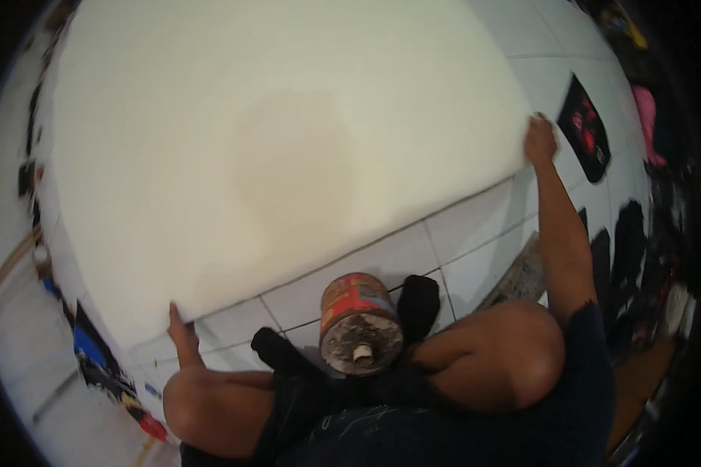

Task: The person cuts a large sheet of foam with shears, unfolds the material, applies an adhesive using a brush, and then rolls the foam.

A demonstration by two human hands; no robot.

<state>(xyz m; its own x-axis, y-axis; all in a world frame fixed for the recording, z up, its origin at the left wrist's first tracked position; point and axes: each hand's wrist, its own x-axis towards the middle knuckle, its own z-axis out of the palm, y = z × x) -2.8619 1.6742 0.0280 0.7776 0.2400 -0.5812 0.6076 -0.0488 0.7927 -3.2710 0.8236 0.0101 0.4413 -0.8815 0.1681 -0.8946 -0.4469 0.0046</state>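
A large cream sheet (288, 117), foam-like, spreads over the tiled floor in front of me. At its near left edge is my left hand (183, 336), with the thumb on top and the other fingers mostly hidden beneath. Farther out, my right hand (540, 142) is closed round the sheet's near right corner. Between my feet stands a round tin (354, 292) with a red, worn label, a crusted grey top and a small pale cap; neither hand touches it. A shadow falls across the middle of the sheet.
Beside my right hand lies a black piece (586, 128) with a red print. A worn, stained board (518, 268) rests near my right knee, and dark scraps (627, 241) lie farther right. Blue and black items (93, 342) line the left side. My dark-socked feet flank the tin.
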